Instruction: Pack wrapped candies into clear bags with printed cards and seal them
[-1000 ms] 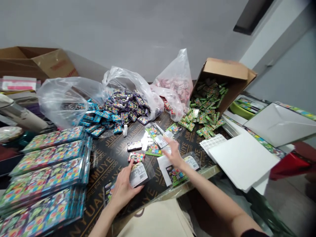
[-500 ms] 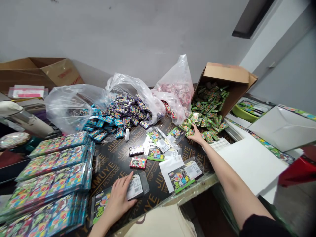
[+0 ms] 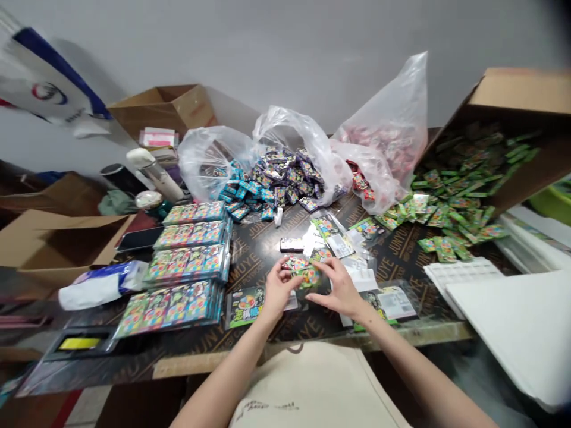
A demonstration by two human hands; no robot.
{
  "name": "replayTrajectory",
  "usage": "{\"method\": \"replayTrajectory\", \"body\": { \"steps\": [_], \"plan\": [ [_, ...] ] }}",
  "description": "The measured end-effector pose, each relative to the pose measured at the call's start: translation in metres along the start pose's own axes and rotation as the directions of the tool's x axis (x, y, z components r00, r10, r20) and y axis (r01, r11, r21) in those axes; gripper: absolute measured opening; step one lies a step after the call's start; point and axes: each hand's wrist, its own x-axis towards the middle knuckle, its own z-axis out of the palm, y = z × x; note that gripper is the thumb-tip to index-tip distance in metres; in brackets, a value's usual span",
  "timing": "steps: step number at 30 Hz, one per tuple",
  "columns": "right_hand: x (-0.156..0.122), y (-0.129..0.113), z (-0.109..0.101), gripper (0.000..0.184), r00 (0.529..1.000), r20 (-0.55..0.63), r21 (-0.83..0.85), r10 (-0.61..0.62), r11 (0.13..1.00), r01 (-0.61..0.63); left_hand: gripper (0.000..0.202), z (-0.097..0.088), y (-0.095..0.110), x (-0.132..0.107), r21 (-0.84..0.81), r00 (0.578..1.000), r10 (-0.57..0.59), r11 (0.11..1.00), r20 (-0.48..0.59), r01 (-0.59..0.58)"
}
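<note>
Near the front of the table, my left hand (image 3: 280, 286) is closed, with thumb and fingers on a small green candy packet (image 3: 308, 277). A red packet (image 3: 296, 262) lies right against it, behind the green one. Opposite, my right hand (image 3: 339, 289) has its thumb and fingers apart, the fingertips at the green packet's right edge. A black-and-white packet (image 3: 291, 244) rests just beyond. Below the left hand lies a clear printed pouch (image 3: 246, 308), partly hidden by that hand. More printed pouches (image 3: 332, 233) are spread on the right.
Stacked filled packs (image 3: 178, 274) stand on the left. Behind are blue packets (image 3: 243, 193), purple packets (image 3: 292, 172) and plastic bags (image 3: 383, 142). Green packets spill from a carton (image 3: 521, 89) at right. White sheets (image 3: 513, 315) lie at the right edge.
My right hand has come back from the green pile to the front middle. My left hand has left the pouch and now holds a green packet beside the red one. The view has swung left.
</note>
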Motion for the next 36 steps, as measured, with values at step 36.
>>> {"method": "replayTrajectory", "body": {
  "steps": [36],
  "plan": [
    [0.035, 0.009, -0.025, 0.095, 0.953, 0.254, 0.238, -0.163, 0.966, 0.102, 0.105, -0.056, 0.02, -0.022, 0.761, 0.899, 0.215, 0.479, 0.382, -0.437]
  ]
}}
